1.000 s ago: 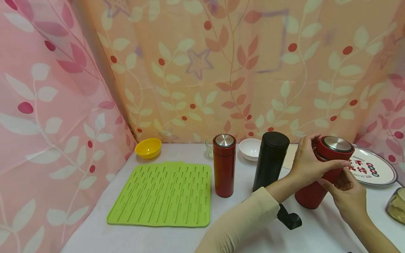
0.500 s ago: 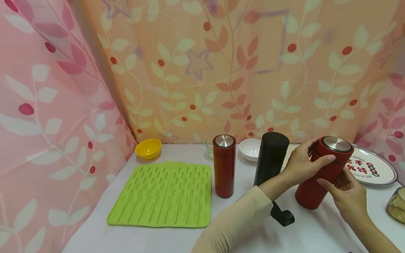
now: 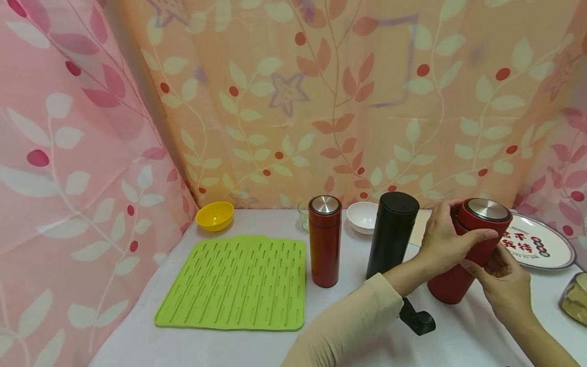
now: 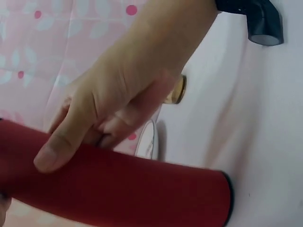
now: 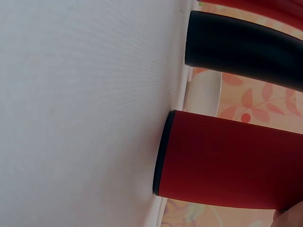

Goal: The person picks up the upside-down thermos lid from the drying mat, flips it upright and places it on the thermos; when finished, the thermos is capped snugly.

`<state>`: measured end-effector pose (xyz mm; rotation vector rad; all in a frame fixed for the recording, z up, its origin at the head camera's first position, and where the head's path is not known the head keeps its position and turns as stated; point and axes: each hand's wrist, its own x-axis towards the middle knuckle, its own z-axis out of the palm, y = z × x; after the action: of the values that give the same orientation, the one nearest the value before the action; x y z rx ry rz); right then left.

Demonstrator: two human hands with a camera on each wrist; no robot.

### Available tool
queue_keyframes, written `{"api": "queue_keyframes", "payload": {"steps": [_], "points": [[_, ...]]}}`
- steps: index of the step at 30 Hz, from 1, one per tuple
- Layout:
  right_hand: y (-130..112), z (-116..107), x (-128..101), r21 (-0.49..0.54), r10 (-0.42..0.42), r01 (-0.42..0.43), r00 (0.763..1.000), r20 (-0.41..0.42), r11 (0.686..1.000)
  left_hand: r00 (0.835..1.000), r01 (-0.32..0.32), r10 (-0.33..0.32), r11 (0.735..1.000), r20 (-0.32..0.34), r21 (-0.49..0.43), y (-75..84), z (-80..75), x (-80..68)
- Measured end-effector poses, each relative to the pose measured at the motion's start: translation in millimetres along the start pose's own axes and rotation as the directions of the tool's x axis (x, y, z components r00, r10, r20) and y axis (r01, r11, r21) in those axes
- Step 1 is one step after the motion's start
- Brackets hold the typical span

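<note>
A red thermos (image 3: pixel 479 250) with a silver-topped lid (image 3: pixel 487 209) stands on the white table, its base on the cloth. My left hand (image 3: pixel 442 237) grips it near the top, thumb across the front just below the lid, fingers hidden behind. Lower down, my right hand (image 3: pixel 509 288) holds the body from the right; in the left wrist view the right thumb (image 4: pixel 54 151) lies along the red side. A black cylindrical bottle (image 3: pixel 394 229) stands just left of my left hand, partly behind the forearm. Further left is a second, slimmer red thermos (image 3: pixel 325 250).
A green ridged mat (image 3: pixel 234 285) lies on the left, with a yellow bowl (image 3: pixel 214 216) behind it. At the back are a clear glass (image 3: pixel 303 216) and a white bowl (image 3: pixel 363 218). An oval plate (image 3: pixel 557 255) and an amber glass container (image 3: pixel 575 298) sit at right.
My left hand draws back slightly leftward round the thermos top, then its thumb swings forward to the right again. The right hand and the thermos stay nearly in place.
</note>
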<state>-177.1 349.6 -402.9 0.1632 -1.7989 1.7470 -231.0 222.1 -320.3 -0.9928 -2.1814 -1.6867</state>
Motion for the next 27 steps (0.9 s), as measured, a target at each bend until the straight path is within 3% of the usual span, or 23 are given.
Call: {"api": "queue_keyframes", "payload": {"steps": [4,7,11,14,16,19,24,27], "points": [[4.4,-2.0,2.6,0.012,-0.017,0.017,1.0,0.0,1.0,0.993,-0.05,0.057,0.996,0.107,-0.072,-5.2,-6.5,2.9],[7.6,-4.5,2.1,-0.006,-0.004,0.004,1.0,-0.001,1.0,0.991,-0.031,0.046,0.993,0.13,-0.11,-6.5,-7.7,2.4],[5.1,-3.9,-0.9,-0.054,0.022,-0.022,1.0,-0.012,0.998,0.999,0.035,-0.033,0.998,0.024,-0.055,-0.9,-1.8,-1.4],[2.0,-0.3,-2.8,-0.031,0.019,-0.019,1.0,-0.023,0.999,0.993,0.078,-0.077,0.997,-0.09,0.001,4.2,4.1,-2.6],[0.7,1.1,-2.8,-0.012,0.019,-0.019,0.999,-0.026,1.0,0.988,0.087,-0.084,0.996,-0.128,0.017,5.4,5.9,-2.4],[-1.0,1.6,-2.1,0.022,0.017,-0.017,1.0,-0.017,1.0,0.994,0.061,-0.06,0.998,-0.086,0.004,3.3,2.8,-0.4],[4.4,-1.8,1.5,0.052,-0.012,0.012,1.0,-0.013,0.999,0.997,-0.022,0.028,0.996,0.074,-0.086,-3.1,-7.4,3.1],[15.3,-8.1,3.8,0.035,-0.007,0.007,1.0,-0.01,0.999,0.994,-0.044,0.053,0.995,0.095,-0.09,-4.3,-8.2,3.2]]}}
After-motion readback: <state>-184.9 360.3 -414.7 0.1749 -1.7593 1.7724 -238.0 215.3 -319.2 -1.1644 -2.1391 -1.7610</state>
